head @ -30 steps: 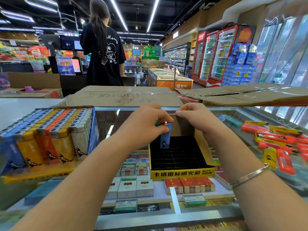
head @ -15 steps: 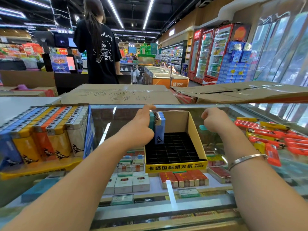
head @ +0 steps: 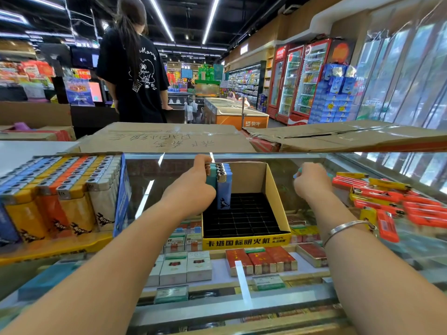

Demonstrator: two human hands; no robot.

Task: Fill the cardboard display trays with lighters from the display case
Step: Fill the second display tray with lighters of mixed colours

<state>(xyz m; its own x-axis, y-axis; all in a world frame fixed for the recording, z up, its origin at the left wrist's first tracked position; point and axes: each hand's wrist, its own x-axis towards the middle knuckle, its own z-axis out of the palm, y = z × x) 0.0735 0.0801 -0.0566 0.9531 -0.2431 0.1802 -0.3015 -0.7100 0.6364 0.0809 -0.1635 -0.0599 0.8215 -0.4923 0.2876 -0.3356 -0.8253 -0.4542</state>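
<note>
**Desk:** What is the main subject here?

**Photographer:** A short row of blue and teal plastic lighters with metal caps [head: 221, 183], standing upright in the far left corner of a yellow-fronted cardboard display tray with a black slotted insert [head: 246, 242]. The tray sits on the glass countertop of a shop display case [head: 302, 157], and most of its slots are bare.

**Desk:** And the hands?

**Photographer:** The left hand [head: 193, 189] is at the lighters, thumb up over the caps and fingers curled against the teal one on the row's left side. The right hand [head: 310, 182] is out over the glass to the tray's right, fingers bunched around something teal. What it holds is mostly hidden.

**Desk:** How would these handle?

**Photographer:** Likely light, rigid and smooth-sided, so a pinch across the flat faces just below the metal cap looks the surest hold. Each one has to drop straight into a narrow slot.

**Desk:** What surrounds them?

**Photographer:** A loose heap of red and yellow lighters [head: 396, 199] lies on the glass at right. A full tray of blue, yellow, orange and white lighters [head: 60, 194] stands at left. A person in a black T-shirt [head: 135, 73] stands beyond the flattened brown cartons [head: 167, 139].
</note>
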